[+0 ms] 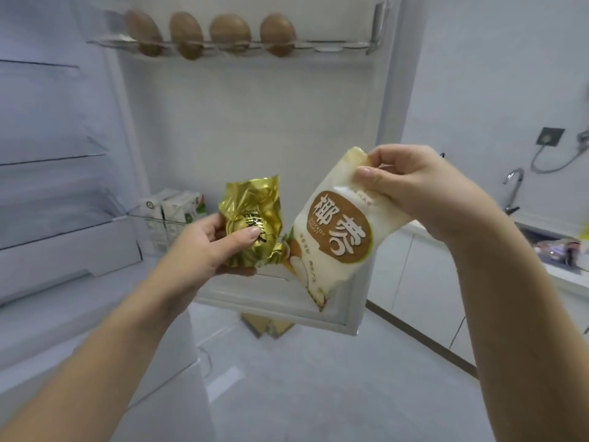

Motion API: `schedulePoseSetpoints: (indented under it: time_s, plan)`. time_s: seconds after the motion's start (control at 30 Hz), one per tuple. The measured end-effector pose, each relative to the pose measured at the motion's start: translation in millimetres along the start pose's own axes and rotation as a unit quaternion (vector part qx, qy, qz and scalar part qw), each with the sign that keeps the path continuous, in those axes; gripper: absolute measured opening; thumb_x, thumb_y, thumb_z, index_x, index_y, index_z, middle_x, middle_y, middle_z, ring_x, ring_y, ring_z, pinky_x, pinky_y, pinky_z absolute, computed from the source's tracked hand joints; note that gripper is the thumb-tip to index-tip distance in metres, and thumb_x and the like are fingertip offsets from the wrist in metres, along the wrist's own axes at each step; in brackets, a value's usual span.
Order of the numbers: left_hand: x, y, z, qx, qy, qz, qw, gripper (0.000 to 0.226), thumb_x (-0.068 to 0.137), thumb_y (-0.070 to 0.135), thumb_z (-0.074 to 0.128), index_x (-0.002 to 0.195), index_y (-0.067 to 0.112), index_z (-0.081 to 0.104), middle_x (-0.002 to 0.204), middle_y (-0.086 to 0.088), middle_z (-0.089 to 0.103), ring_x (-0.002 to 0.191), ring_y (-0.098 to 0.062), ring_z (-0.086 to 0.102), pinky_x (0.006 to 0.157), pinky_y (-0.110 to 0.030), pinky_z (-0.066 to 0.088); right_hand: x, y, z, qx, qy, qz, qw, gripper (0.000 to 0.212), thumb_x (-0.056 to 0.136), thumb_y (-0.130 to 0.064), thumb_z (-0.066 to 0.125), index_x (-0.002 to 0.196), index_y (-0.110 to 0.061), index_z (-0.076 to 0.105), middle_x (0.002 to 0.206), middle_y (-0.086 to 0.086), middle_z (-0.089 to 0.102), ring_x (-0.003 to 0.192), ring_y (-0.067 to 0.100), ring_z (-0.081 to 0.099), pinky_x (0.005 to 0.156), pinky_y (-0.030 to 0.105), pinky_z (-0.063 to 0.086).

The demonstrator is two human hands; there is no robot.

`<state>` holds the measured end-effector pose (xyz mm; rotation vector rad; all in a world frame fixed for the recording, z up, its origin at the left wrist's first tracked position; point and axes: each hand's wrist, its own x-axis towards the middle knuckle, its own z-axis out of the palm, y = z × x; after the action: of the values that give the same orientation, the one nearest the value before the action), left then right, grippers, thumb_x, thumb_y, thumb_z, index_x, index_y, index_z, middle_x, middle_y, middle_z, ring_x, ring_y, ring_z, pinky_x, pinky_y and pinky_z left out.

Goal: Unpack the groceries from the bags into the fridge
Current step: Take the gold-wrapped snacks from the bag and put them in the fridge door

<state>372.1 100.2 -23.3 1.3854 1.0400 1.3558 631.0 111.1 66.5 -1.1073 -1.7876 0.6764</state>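
Fridge (38, 100), far left: interior open, with glass shelves (54, 161) stacked one above another and a white drawer (70, 247) below them.

Door (255, 122), centre: swung open, inner face toward the camera. The upper rack (334, 46) carries four brown eggs (229, 30) in a row. Cartons (178, 208) stand upright at the left end of the lower bin.

Left hand (216, 247): raised in front of the door, just right of the cartons. It grips a gold packet (251, 215), with the thumb across the packet's front and the fingers curled behind it. The packet is crumpled foil with a round bulge at its middle, held clear of every shelf and bin.

Pouch (338, 231): white with a brown oval label, just right of the gold packet. Whether the two touch cannot be told. It hangs tilted, top end up and right, bottom corner down and left, in front of the door's lower edge.

Right hand (414, 186): above and right of the pouch. It pinches the pouch's top edge between thumb and curled fingers.

Far right: a table (567, 275) with white cupboards beneath it and a tap (513, 193) by the wall.
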Motion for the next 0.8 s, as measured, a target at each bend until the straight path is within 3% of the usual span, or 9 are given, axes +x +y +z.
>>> schedulePoseSetpoints:
  time_s: [0.07,0.13,0.3,0.47,0.57,0.7,0.8]
  plan:
    - [21.2,19.0,-11.0,0.004,-0.009,0.006,1.0,0.046,0.065,0.034,0.075,0.103,0.009,0.066,0.089,-0.007,0.076,0.08,-0.018,0.073,0.057,-0.028,0.057,17.6,-9.3,2.6,0.01,0.017,-0.011,1.0,0.017,0.095,-0.012,0.061,0.078,-0.012,0.064,0.055,-0.009,0.064,0.046,0.004,0.058,0.042,0.016,0.043]
    - [43.9,33.8,-19.1,0.003,-0.024,-0.002,1.0,0.044,0.066,0.032,0.071,0.102,0.007,0.065,0.085,-0.005,0.076,0.076,-0.015,0.073,0.055,-0.026,0.057,33.9,-15.8,6.1,0.007,0.047,-0.014,0.999,0.019,0.095,-0.011,0.061,0.077,-0.013,0.062,0.05,-0.01,0.062,0.04,0.0,0.054,0.035,0.011,0.037]
    - [100.7,41.6,-25.7,0.056,-0.067,-0.062,0.994,0.016,0.09,0.016,0.065,0.099,0.002,0.064,0.084,-0.009,0.074,0.072,-0.017,0.073,0.058,-0.029,0.06,67.2,-12.4,18.7,-0.034,0.134,0.004,0.99,0.019,0.095,-0.015,0.061,0.077,-0.015,0.064,0.069,-0.001,0.066,0.058,0.011,0.061,0.056,0.025,0.049]
    - [134.0,19.9,-10.2,0.116,-0.139,-0.112,0.977,0.019,0.091,0.018,0.067,0.103,0.003,0.065,0.095,-0.012,0.074,0.08,-0.019,0.073,0.063,-0.029,0.061,75.2,15.5,30.3,-0.113,0.178,0.052,0.976,0.018,0.094,-0.021,0.061,0.077,-0.016,0.063,0.084,0.008,0.071,0.078,0.03,0.068,0.072,0.042,0.056]
    - [145.9,4.7,0.0,0.14,-0.171,-0.125,0.967,0.019,0.09,0.019,0.068,0.1,0.004,0.067,0.093,-0.01,0.074,0.076,-0.017,0.073,0.06,-0.026,0.059,75.5,30.9,35.5,-0.138,0.189,0.081,0.969,0.02,0.093,-0.021,0.061,0.074,-0.014,0.061,0.085,0.014,0.07,0.075,0.03,0.063,0.068,0.041,0.052]
    - [155.5,-12.2,10.3,0.171,-0.207,-0.166,0.949,0.017,0.088,0.017,0.07,0.098,0.004,0.067,0.075,-0.005,0.075,0.064,-0.014,0.072,0.055,-0.024,0.058,73.6,44.8,39.4,-0.163,0.188,0.116,0.962,0.019,0.092,-0.02,0.061,0.083,-0.005,0.064,0.09,0.02,0.07,0.088,0.039,0.067,0.075,0.047,0.056]
    - [160.3,-24.4,14.7,0.19,-0.24,-0.206,0.929,0.026,0.087,0.016,0.073,0.105,0.0,0.065,0.087,-0.012,0.075,0.074,-0.021,0.073,0.069,-0.032,0.062,72.5,50.1,42.1,-0.198,0.189,0.138,0.952,0.019,0.091,-0.02,0.058,0.082,-0.006,0.066,0.087,0.016,0.071,0.086,0.035,0.068,0.073,0.042,0.056]
